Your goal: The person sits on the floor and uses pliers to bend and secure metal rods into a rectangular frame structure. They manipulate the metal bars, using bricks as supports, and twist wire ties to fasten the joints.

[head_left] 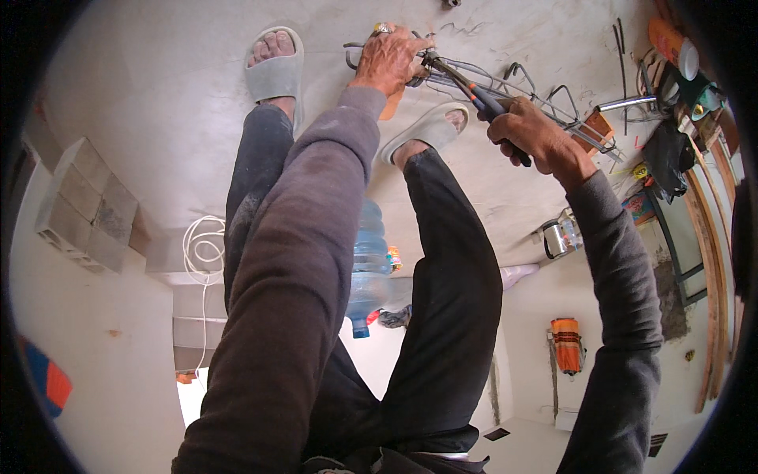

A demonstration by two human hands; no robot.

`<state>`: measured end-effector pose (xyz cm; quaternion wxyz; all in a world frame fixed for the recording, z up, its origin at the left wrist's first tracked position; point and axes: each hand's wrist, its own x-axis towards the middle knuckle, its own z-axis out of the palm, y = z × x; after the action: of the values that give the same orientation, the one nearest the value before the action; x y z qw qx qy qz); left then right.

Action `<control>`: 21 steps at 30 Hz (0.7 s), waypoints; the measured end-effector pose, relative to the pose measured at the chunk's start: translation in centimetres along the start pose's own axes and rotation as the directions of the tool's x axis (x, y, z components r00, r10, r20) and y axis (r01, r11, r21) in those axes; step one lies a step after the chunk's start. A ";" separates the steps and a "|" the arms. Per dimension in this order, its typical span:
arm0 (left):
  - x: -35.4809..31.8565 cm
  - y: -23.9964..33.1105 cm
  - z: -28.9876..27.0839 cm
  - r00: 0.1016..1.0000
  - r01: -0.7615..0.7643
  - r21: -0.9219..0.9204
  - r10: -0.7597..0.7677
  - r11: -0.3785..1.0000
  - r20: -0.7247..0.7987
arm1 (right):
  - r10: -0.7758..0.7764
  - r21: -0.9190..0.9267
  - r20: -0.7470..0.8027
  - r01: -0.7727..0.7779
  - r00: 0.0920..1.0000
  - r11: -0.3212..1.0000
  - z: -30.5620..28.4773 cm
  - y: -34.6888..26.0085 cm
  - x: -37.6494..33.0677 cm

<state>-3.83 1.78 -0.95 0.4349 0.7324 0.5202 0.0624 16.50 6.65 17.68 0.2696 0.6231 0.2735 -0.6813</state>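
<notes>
A long, narrow frame of thin steel rods with bent hooks [545,103] lies low over the floor, running from the top middle toward the right. My left hand [387,59] is closed round its left end, the fingers curled over the rods. In my right hand [527,136] are long pliers [483,99] with dark handles and orange marks. Their jaws point left and meet the rods right beside my left fingertips; whether they grip a wire there is too small to tell. One orange brick [392,104] shows below my left hand, another brick [596,130] under the frame's right end.
My sandalled feet stand either side of the near floor. Coiled white cable [205,245] and grey blocks [87,197] are at left. A blue water bottle [369,268] shows between my legs. At right are a kettle [554,238], a black bag [669,162] and wooden strips [713,261].
</notes>
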 end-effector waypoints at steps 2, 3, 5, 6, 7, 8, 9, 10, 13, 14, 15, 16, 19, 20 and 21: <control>0.3 -0.2 0.0 0.999 -0.023 -0.016 0.024 1.000 0.045 | -0.036 0.102 -0.031 0.039 0.999 0.994 0.6 0.5 -0.5; 0.3 -0.3 0.0 0.997 -0.034 -0.023 0.035 0.999 0.068 | -0.027 0.121 -0.039 0.032 0.999 0.992 0.8 0.5 -0.6; 0.2 0.0 0.3 0.999 -0.027 -0.006 0.027 1.000 0.046 | -0.059 0.182 -0.049 0.067 0.997 0.981 1.3 1.6 -0.4; 0.2 0.2 0.4 0.999 -0.023 0.003 0.023 1.000 0.034 | -0.075 0.211 -0.055 0.085 0.996 0.974 1.4 2.0 -0.4; 0.2 0.1 0.4 0.999 -0.027 0.007 0.027 1.000 0.035 | -0.044 0.208 -0.079 0.060 0.996 0.976 2.0 1.8 -0.4; 0.2 -0.2 0.3 0.999 -0.031 0.010 0.031 0.999 0.036 | -0.091 0.194 -0.069 0.103 0.993 0.976 2.0 2.4 -0.2; 0.1 -0.3 0.3 0.999 -0.035 0.013 0.034 0.999 0.037 | -0.137 0.180 -0.058 0.145 0.989 0.973 1.9 3.5 0.3; 0.1 -0.4 0.4 0.999 -0.042 0.025 0.041 0.999 0.028 | -0.184 0.165 -0.047 0.190 0.982 0.968 1.9 4.0 0.7; 0.2 -0.2 0.5 0.998 -0.053 0.052 0.052 0.997 0.025 | -0.166 0.187 -0.070 0.176 0.984 0.966 2.3 5.2 1.3; 0.2 0.0 0.3 0.998 -0.049 0.056 0.047 0.997 0.040 | -0.149 0.211 -0.084 0.164 0.985 0.964 2.5 5.4 1.3; 0.2 0.2 0.2 0.998 -0.046 0.059 0.043 0.997 0.054 | -0.132 0.236 -0.099 0.152 0.986 0.960 2.8 5.5 1.3; 0.2 0.0 0.2 0.997 -0.044 0.058 0.041 0.997 0.061 | -0.122 0.258 -0.111 0.147 0.986 0.955 3.0 5.4 1.4; 0.2 -0.3 0.0 0.996 -0.028 0.052 0.024 0.998 0.088 | -0.142 0.273 -0.110 0.167 0.984 0.947 3.3 5.5 1.6; 0.1 -0.3 -0.1 0.995 -0.015 0.052 0.009 0.999 0.102 | -0.111 0.299 -0.109 0.139 0.988 0.944 3.5 5.5 1.6; 0.1 -0.3 -0.2 0.993 -0.001 0.052 -0.005 0.999 0.116 | -0.080 0.325 -0.106 0.111 0.991 0.939 3.7 5.5 1.7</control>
<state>-4.09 1.96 -1.07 0.4454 0.7451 0.4964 0.0058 17.70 0.11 16.00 0.1153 0.6759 0.1974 -0.7007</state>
